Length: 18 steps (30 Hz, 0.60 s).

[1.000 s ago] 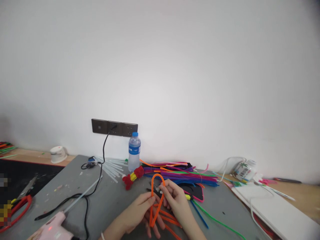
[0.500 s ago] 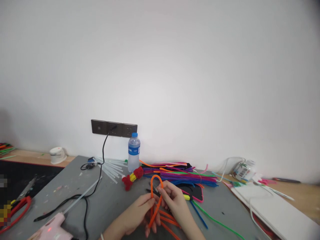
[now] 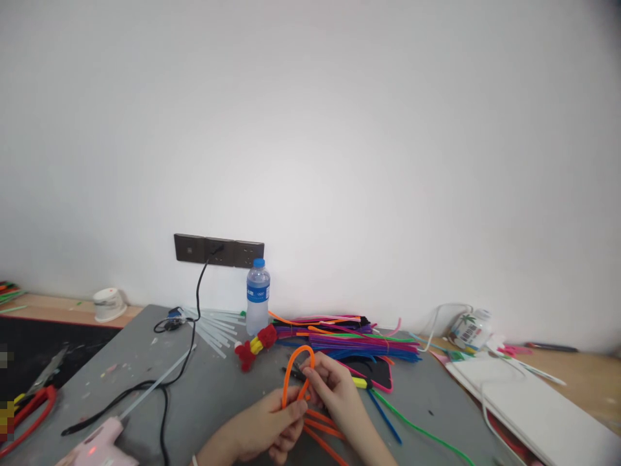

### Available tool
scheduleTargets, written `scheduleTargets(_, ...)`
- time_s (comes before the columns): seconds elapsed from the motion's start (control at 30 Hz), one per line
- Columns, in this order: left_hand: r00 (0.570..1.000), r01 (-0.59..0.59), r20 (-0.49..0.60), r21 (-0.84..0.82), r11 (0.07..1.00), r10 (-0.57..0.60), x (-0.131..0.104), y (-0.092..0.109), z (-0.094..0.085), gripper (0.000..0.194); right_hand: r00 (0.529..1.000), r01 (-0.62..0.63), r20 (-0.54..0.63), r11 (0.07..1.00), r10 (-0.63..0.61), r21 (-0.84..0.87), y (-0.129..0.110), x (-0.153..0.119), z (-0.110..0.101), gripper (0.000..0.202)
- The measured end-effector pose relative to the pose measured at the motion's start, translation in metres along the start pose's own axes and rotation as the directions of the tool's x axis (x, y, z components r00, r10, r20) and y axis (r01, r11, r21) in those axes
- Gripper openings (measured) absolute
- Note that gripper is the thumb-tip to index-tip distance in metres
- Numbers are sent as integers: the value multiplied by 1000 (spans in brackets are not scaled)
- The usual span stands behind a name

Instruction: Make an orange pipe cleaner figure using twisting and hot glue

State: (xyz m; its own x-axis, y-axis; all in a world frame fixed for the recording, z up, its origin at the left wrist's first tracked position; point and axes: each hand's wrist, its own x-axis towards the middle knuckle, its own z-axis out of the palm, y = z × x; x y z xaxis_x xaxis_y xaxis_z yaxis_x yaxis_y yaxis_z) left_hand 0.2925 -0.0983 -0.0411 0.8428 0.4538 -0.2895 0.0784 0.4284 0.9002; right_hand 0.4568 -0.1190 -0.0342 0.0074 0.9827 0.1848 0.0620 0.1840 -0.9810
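An orange pipe cleaner [image 3: 287,374] is bent into an upright loop between my two hands. My left hand [image 3: 272,421] pinches its lower part between thumb and fingers. Higher up on the right side of the loop, my right hand [image 3: 334,388] grips the same pipe cleaner. Several more orange pipe cleaners [image 3: 326,432] lie on the grey table below and between the hands. Behind the right hand lie a pink-edged phone [image 3: 383,373] and a yellow-and-black tool [image 3: 359,382], partly covered. A red and yellow fuzzy figure [image 3: 256,347] lies beyond the left hand.
Bundles of coloured pipe cleaners [image 3: 363,343] lie at the back beside a water bottle [image 3: 258,298]. A pink glue gun [image 3: 99,445], a black cord [image 3: 167,401] and clear glue sticks [image 3: 213,330] are on the left. Red-handled scissors [image 3: 46,401] lie far left; white boards [image 3: 528,408] right.
My left hand has closed its fingers more tightly around the lower part of the loop. The loop has tilted left and become wider at the top.
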Motion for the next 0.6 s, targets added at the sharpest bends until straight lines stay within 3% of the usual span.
scheduleTargets(0.13, 997, 75, 25, 81, 994, -77, -4, 3, 4, 60, 985, -58, 169, 984, 29, 170, -3, -5, 1, 49)
scheduleTargets(0.23, 990, 125, 46, 179, 976, -135, -6, 5, 10, 57, 965, -106, 258, 976, 55, 189, -7, -11, 4, 54)
scheduleTargets(0.4, 997, 54, 45, 260, 964, -67, -4, 7, 19, 48, 892, -248, 419, 959, 171, 136, -12, -16, 9, 41)
scheduleTargets(0.53, 993, 116, 16, 148, 982, -120, -2, 5, 18, 47, 936, -203, 317, 971, 155, 124, -9, -11, 6, 44)
scheduleTargets(0.6, 997, 78, 24, 51, 996, -79, -1, 3, 15, 50, 962, -166, 239, 976, 130, 139, -6, -9, 2, 45)
